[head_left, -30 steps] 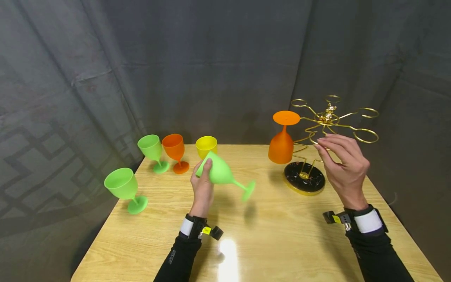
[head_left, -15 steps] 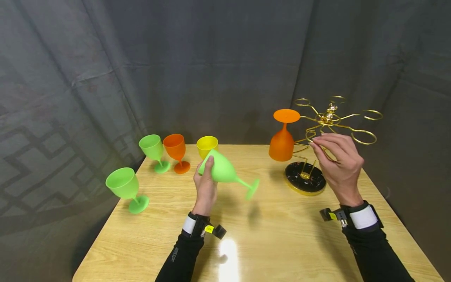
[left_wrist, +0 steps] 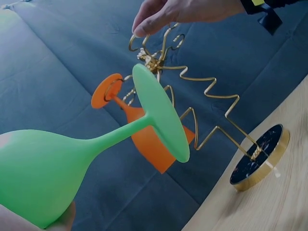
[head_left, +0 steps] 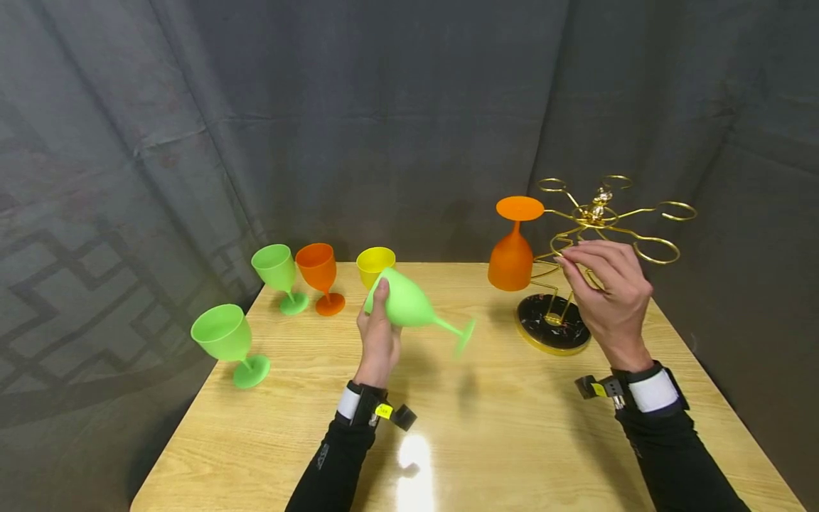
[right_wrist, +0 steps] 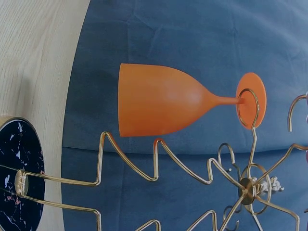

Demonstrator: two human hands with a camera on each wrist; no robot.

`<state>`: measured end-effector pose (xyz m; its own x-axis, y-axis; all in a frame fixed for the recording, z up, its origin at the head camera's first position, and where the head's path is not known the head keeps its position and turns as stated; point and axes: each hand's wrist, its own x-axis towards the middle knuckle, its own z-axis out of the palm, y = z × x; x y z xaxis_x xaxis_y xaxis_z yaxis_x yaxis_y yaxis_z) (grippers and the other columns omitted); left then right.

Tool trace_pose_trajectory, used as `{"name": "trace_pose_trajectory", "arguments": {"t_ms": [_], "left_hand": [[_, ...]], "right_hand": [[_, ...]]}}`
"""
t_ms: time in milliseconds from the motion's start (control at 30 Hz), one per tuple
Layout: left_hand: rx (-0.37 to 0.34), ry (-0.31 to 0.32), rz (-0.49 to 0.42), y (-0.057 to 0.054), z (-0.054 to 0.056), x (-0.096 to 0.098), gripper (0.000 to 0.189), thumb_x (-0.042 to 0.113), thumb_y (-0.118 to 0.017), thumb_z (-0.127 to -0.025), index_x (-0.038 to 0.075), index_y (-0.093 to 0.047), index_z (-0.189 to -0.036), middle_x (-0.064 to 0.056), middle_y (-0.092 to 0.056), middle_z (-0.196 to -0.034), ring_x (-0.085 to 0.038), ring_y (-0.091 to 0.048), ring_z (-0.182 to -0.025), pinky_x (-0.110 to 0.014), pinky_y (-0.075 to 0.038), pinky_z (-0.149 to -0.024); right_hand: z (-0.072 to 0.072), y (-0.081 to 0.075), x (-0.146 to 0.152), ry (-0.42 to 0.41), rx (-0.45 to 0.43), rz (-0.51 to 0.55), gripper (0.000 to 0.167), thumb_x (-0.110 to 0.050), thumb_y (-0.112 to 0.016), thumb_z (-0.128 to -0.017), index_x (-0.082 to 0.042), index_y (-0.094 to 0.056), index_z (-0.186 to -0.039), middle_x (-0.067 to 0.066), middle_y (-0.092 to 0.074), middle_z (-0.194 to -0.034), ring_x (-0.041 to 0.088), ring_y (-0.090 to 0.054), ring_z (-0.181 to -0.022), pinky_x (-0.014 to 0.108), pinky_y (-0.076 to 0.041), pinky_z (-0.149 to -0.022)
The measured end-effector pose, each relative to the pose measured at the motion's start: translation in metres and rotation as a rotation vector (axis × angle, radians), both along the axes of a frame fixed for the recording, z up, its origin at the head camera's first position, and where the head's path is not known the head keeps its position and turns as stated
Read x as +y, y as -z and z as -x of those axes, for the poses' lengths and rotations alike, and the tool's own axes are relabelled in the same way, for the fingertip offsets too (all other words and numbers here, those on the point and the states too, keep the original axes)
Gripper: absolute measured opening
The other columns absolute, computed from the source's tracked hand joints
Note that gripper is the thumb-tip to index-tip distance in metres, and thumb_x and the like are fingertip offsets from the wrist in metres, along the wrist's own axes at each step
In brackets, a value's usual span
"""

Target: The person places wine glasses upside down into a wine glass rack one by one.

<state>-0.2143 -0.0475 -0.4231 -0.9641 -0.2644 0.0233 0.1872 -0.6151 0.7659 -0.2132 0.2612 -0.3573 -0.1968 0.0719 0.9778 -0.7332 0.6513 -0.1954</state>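
Note:
My left hand [head_left: 379,348] grips a light green goblet [head_left: 409,302] by its bowl, thumb along the side. The goblet is tipped over above the table, its stem and foot pointing right and downward. Thumb and fingertips of my right hand [head_left: 611,299] pinch a front ring of a gold wire glass rack [head_left: 598,215]. The left wrist view shows those fingertips at the hook's wire. From a ring on the rack's left side an orange goblet [right_wrist: 159,101] hangs upside down by its foot. The rack's other rings hold nothing.
Two green goblets [head_left: 220,334] [head_left: 275,267], another orange goblet [head_left: 316,267] and a yellow goblet [head_left: 375,264] stand upright on the left of the wooden table [head_left: 307,441]. The rack's round black base [head_left: 544,331] rests at the right. A grey curtain [head_left: 384,142] hangs behind.
My left hand has moved slightly right and up with the green goblet. My right hand has shifted a little left, and the rack's top has turned slightly with it.

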Motion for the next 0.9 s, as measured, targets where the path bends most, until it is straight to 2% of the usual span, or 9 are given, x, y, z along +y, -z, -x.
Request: {"name": "trace_pose_trajectory", "arguments": {"t_ms": [233, 433, 600, 733, 900], "left_hand": [[-0.029, 0.026, -0.024, -0.002, 0.003, 0.004, 0.048, 0.043, -0.069, -0.098, 0.014, -0.063, -0.135, -0.003, -0.065, -0.129, -0.018, -0.063, -0.119, -0.034, -0.054, -0.106], [-0.016, 0.049, -0.053, -0.003, 0.004, 0.007, 0.047, 0.045, -0.065, -0.100, 0.016, -0.062, -0.137, -0.003, -0.064, -0.130, -0.019, -0.062, -0.119, -0.036, -0.054, -0.105], [-0.021, 0.060, -0.084, -0.007, 0.006, 0.011, 0.046, 0.047, -0.064, -0.101, 0.017, -0.061, -0.135, -0.002, -0.064, -0.124, -0.018, -0.063, -0.115, -0.036, -0.056, -0.100], [-0.022, 0.065, -0.104, -0.009, 0.007, 0.013, 0.050, 0.051, -0.064, -0.100, 0.018, -0.059, -0.137, -0.002, -0.063, -0.126, -0.019, -0.061, -0.116, -0.037, -0.055, -0.101], [-0.013, 0.080, -0.122, -0.013, 0.008, 0.015, 0.053, 0.053, -0.064, -0.099, 0.020, -0.058, -0.140, -0.003, -0.061, -0.130, -0.020, -0.059, -0.119, -0.038, -0.054, -0.104]], "right_hand": [[0.000, -0.001, -0.004, 0.010, 0.000, 0.016, 0.023, 0.012, -0.086, -0.072, 0.003, -0.081, -0.093, 0.023, -0.077, -0.092, 0.044, -0.065, -0.095, 0.022, -0.048, -0.102], [-0.003, -0.006, -0.012, 0.026, 0.005, 0.027, 0.024, 0.015, -0.085, -0.069, 0.006, -0.080, -0.091, 0.025, -0.076, -0.090, 0.046, -0.065, -0.094, 0.021, -0.046, -0.102], [-0.001, -0.004, -0.011, 0.027, 0.008, 0.027, 0.017, 0.007, -0.086, -0.075, 0.005, -0.080, -0.092, 0.025, -0.076, -0.091, 0.047, -0.065, -0.095, 0.023, -0.047, -0.102], [-0.001, -0.004, -0.013, 0.028, 0.004, 0.029, 0.014, 0.002, -0.085, -0.080, 0.006, -0.080, -0.092, 0.025, -0.076, -0.091, 0.047, -0.065, -0.096, 0.024, -0.047, -0.102], [-0.001, -0.003, -0.014, 0.028, 0.008, 0.032, 0.019, 0.008, -0.085, -0.075, 0.007, -0.079, -0.093, 0.026, -0.076, -0.092, 0.047, -0.065, -0.097, 0.025, -0.047, -0.104]]}}
